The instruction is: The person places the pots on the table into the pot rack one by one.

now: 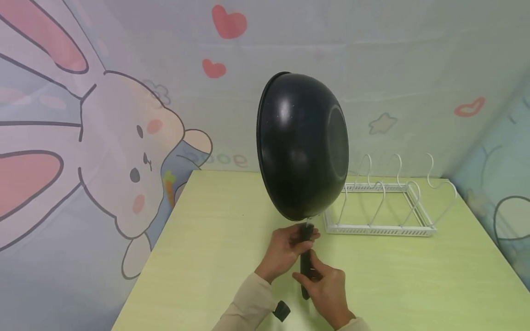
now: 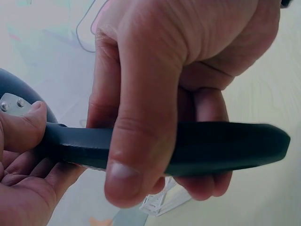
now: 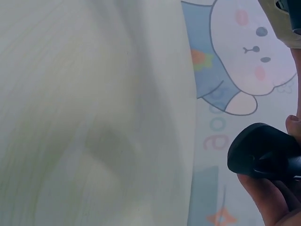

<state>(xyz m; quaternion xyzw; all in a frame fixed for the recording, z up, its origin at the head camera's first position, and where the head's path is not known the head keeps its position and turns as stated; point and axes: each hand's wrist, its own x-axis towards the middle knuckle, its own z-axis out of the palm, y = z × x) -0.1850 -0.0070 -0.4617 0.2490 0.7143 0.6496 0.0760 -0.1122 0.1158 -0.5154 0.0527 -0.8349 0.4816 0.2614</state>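
A deep black wok is held up on its side above the table, its round base facing right and its handle pointing down. The left hand grips the black handle near the wok, its thumb close to the riveted metal bracket in the left wrist view. Lower down, the right hand pinches the same handle between thumb and fingers. The inside of the wok faces left, mostly hidden. In the right wrist view, the handle's rounded end shows beside a few fingers.
A white wire rack with several curved dividers stands on the pale yellow-green table, to the right behind the hands. A cartoon-printed cloth hangs behind and at the sides. The left sleeve has a small black device by its cuff.
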